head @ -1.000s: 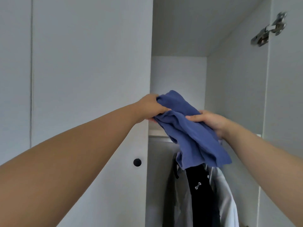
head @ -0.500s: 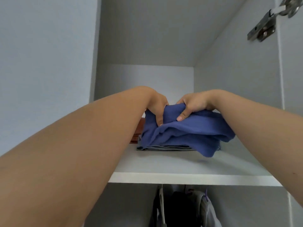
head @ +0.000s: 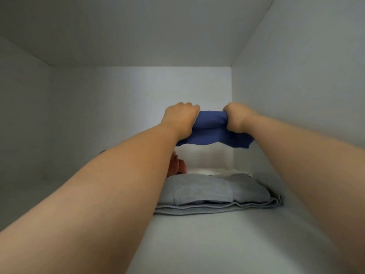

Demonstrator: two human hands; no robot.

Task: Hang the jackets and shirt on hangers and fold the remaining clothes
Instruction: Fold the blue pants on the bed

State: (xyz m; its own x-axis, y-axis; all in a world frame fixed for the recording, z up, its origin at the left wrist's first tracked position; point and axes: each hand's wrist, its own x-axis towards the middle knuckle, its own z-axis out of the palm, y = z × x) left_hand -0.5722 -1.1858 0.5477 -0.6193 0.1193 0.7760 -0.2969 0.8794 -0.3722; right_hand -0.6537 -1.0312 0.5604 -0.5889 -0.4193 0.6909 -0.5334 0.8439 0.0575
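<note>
A blue garment (head: pixel 211 129) is held aloft at frame centre, gripped by the left hand (head: pixel 180 118) and right hand (head: pixel 238 120), above a folded grey garment (head: pixel 213 192) already shelved; placing apparently remains, hanging progress unseen.

Two hands, the left hand (head: pixel 180 117) and the right hand (head: pixel 237 119), grip one blue garment (head: pixel 211 131). Below the grip lie one folded grey garment (head: pixel 213 192) and one orange-brown item (head: pixel 182 166), mostly hidden, on one shelf (head: pixel 217 244).

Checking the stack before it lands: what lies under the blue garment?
Folded grey clothes on the shelf, white fabric behind; a reddish-brown item is mostly hidden by the left arm.
</note>
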